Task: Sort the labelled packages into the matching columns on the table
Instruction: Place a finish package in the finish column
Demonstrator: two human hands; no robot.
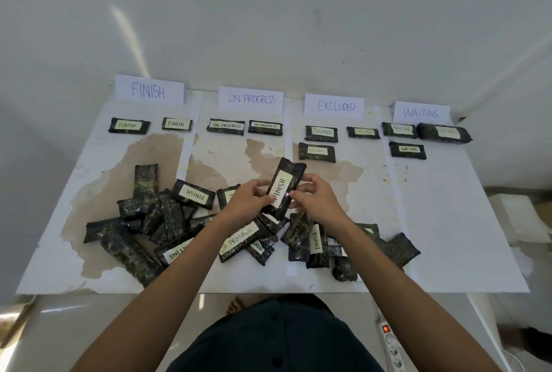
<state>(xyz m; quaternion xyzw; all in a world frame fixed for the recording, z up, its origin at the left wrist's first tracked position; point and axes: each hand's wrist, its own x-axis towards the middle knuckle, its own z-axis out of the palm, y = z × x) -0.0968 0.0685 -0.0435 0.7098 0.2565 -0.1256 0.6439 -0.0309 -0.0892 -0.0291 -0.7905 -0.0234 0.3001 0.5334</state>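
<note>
Table [448,222] carries four columns at twelve o'clock (FINISH two, ON PROGRESS two, EXCLUDED three, WAITING three). Pile [167,222] at six o'clock holds far more, so sorting looks barely begun. Left hand [248,203] and right hand [316,201] pinch a FINISH package [285,189] at centre, above the pile.

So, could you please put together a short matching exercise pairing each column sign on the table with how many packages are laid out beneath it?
Signs:
1. FINISH sign
2. EXCLUDED sign
3. held FINISH package

States:
A. three packages in its column
B. gripped by both the left hand and the right hand
C. two packages in its column

Pairs: 1-C, 2-A, 3-B
</note>
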